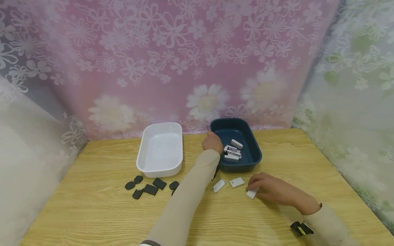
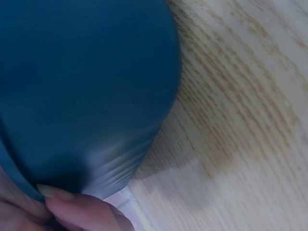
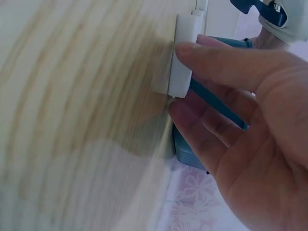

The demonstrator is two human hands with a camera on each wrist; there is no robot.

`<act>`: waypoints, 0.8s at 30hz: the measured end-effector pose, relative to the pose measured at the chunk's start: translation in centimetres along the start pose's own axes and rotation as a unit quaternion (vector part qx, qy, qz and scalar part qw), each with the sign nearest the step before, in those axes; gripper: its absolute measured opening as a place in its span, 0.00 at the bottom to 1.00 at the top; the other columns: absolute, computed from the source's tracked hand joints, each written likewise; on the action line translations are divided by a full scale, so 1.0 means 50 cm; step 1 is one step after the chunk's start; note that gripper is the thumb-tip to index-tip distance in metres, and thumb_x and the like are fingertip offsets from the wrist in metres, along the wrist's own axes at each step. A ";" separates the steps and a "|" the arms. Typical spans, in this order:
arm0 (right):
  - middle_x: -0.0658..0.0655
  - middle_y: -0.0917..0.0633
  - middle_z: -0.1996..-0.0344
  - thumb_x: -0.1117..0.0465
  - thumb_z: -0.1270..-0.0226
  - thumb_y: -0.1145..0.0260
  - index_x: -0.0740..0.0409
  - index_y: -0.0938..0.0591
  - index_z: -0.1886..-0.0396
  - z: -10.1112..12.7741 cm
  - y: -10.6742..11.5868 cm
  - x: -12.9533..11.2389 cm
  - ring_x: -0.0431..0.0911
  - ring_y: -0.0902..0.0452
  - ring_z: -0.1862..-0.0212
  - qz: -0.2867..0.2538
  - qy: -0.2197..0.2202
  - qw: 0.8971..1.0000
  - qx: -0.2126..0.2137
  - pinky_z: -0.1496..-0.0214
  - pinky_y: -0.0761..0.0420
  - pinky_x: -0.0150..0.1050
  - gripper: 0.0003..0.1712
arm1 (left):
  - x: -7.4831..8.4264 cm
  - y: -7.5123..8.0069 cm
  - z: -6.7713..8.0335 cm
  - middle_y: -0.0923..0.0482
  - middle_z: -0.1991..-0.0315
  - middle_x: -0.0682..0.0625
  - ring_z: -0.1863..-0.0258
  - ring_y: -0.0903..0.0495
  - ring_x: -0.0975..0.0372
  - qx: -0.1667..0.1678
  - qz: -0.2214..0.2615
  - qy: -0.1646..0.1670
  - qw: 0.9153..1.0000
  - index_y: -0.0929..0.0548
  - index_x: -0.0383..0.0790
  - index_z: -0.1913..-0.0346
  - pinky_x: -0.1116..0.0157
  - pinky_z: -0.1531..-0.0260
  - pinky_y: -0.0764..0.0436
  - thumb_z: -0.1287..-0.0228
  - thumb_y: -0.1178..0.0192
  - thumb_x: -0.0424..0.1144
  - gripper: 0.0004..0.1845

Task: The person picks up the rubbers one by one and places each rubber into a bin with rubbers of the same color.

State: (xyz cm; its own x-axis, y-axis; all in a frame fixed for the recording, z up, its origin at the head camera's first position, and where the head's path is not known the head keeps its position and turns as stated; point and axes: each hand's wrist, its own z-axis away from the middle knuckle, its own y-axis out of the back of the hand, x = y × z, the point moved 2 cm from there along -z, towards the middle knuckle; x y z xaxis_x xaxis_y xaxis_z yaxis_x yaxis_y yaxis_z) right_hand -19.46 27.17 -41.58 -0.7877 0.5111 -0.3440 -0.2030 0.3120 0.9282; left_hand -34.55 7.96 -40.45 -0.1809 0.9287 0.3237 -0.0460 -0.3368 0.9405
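Note:
My left hand (image 1: 213,142) grips the left rim of a dark blue bin (image 1: 253,150). In the left wrist view, the thumb (image 2: 79,207) lies against the wall of the bin, right at its rim. Several white eraser-like blocks (image 1: 236,143) lie inside the bin, some with dark print. In front of the bin my right hand (image 1: 274,189) pinches a white eraser (image 1: 251,193) close over the table. The right wrist view shows the thumb on the near face of this eraser (image 3: 182,72), other fingers partly hidden behind it. Two more white erasers (image 1: 237,182) (image 1: 219,185) lie to its left.
A white bin (image 1: 144,150) stands left of the blue one. Several flat black pieces (image 1: 150,189), some rectangular and some with cut corners, lie before it on the wooden table (image 1: 101,212). My left forearm (image 1: 187,198) overlaps part of them. A flowered cloth (image 1: 172,68) hangs behind.

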 end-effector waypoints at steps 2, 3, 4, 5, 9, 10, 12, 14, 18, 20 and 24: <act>0.49 0.19 0.59 0.69 0.45 0.28 0.52 0.14 0.58 0.001 0.001 0.003 0.45 0.26 0.57 -0.003 0.003 1.000 0.007 0.58 0.24 0.43 0.14 | 0.001 0.001 0.002 0.18 0.70 0.49 0.71 0.17 0.61 0.001 0.000 -0.003 1.000 0.31 0.35 0.45 0.65 0.73 0.19 0.38 0.38 0.45 0.24; 0.48 0.20 0.59 0.68 0.46 0.28 0.51 0.14 0.59 0.001 0.001 0.004 0.45 0.27 0.58 -0.005 0.002 1.000 0.007 0.58 0.24 0.43 0.14 | 0.002 0.001 0.003 0.18 0.70 0.49 0.71 0.17 0.61 0.003 0.000 -0.003 1.000 0.31 0.35 0.45 0.65 0.73 0.19 0.37 0.38 0.45 0.24; 0.47 0.20 0.60 0.68 0.46 0.28 0.50 0.14 0.59 0.001 0.001 0.005 0.44 0.27 0.58 -0.009 0.001 1.000 0.007 0.58 0.24 0.43 0.15 | 0.002 0.001 0.003 0.18 0.70 0.49 0.71 0.17 0.61 0.004 0.002 -0.001 1.000 0.31 0.36 0.45 0.65 0.73 0.19 0.37 0.38 0.45 0.23; 0.47 0.20 0.60 0.67 0.45 0.28 0.49 0.14 0.58 0.000 0.001 0.006 0.44 0.27 0.58 -0.014 -0.001 1.000 0.005 0.58 0.25 0.43 0.14 | 0.002 0.000 0.003 0.18 0.70 0.49 0.71 0.17 0.61 0.005 0.002 0.002 1.000 0.31 0.36 0.46 0.65 0.73 0.19 0.37 0.38 0.44 0.23; 0.45 0.20 0.60 0.63 0.44 0.28 0.48 0.14 0.58 0.000 0.000 0.012 0.43 0.27 0.58 -0.031 -0.006 1.000 -0.001 0.58 0.25 0.42 0.13 | 0.002 -0.003 0.001 0.19 0.72 0.49 0.73 0.18 0.61 0.003 -0.003 0.007 1.000 0.31 0.36 0.46 0.65 0.75 0.20 0.37 0.38 0.45 0.23; 0.44 0.20 0.60 0.63 0.43 0.28 0.47 0.14 0.57 -0.001 -0.002 0.014 0.42 0.27 0.58 -0.033 -0.004 0.999 0.001 0.58 0.25 0.42 0.13 | 0.001 -0.003 0.001 0.19 0.72 0.49 0.73 0.18 0.61 0.004 -0.003 0.007 1.000 0.31 0.36 0.47 0.65 0.75 0.20 0.38 0.38 0.45 0.23; 0.43 0.20 0.60 0.61 0.43 0.28 0.48 0.14 0.57 0.000 -0.005 0.018 0.41 0.26 0.58 -0.041 -0.002 0.999 0.007 0.57 0.25 0.41 0.13 | 0.000 -0.003 0.003 0.19 0.73 0.49 0.73 0.18 0.62 0.007 -0.004 0.006 1.000 0.31 0.36 0.47 0.65 0.75 0.20 0.38 0.37 0.45 0.23; 0.43 0.19 0.59 0.58 0.41 0.30 0.49 0.14 0.55 0.002 -0.004 0.020 0.40 0.26 0.57 -0.061 -0.020 0.998 0.008 0.57 0.24 0.41 0.13 | 0.000 -0.003 0.004 0.19 0.73 0.49 0.73 0.18 0.62 0.009 -0.007 0.003 1.000 0.31 0.36 0.47 0.65 0.76 0.20 0.38 0.37 0.45 0.24; 0.44 0.19 0.57 0.54 0.37 0.33 0.48 0.15 0.51 0.001 0.018 0.018 0.40 0.25 0.55 -0.106 -0.081 0.991 0.023 0.57 0.23 0.39 0.14 | 0.000 -0.006 0.003 0.19 0.73 0.50 0.73 0.18 0.62 0.011 -0.010 0.003 1.000 0.31 0.36 0.47 0.66 0.76 0.20 0.38 0.37 0.46 0.23; 0.43 0.20 0.56 0.56 0.37 0.33 0.47 0.16 0.50 -0.008 0.035 0.017 0.39 0.25 0.55 -0.110 -0.096 0.987 0.062 0.58 0.23 0.38 0.15 | 0.001 -0.006 0.002 0.18 0.72 0.50 0.72 0.18 0.62 0.014 -0.009 0.005 1.000 0.31 0.37 0.48 0.66 0.75 0.20 0.38 0.37 0.46 0.22; 0.44 0.20 0.58 0.65 0.40 0.31 0.50 0.17 0.49 -0.043 0.065 0.021 0.37 0.25 0.61 -0.083 -0.072 0.979 0.172 0.62 0.24 0.33 0.18 | 0.005 0.001 0.003 0.18 0.70 0.50 0.70 0.17 0.62 0.017 -0.011 0.008 1.000 0.30 0.38 0.49 0.66 0.73 0.19 0.36 0.39 0.46 0.20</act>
State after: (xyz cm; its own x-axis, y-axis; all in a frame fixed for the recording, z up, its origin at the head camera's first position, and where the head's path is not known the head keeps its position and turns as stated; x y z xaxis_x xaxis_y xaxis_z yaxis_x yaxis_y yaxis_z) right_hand -22.19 26.99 -38.62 -0.6656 0.5294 -0.5261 -0.0948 0.6392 0.7632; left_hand -34.46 8.18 -40.34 -0.1963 0.9332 0.3011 -0.0163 -0.3102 0.9505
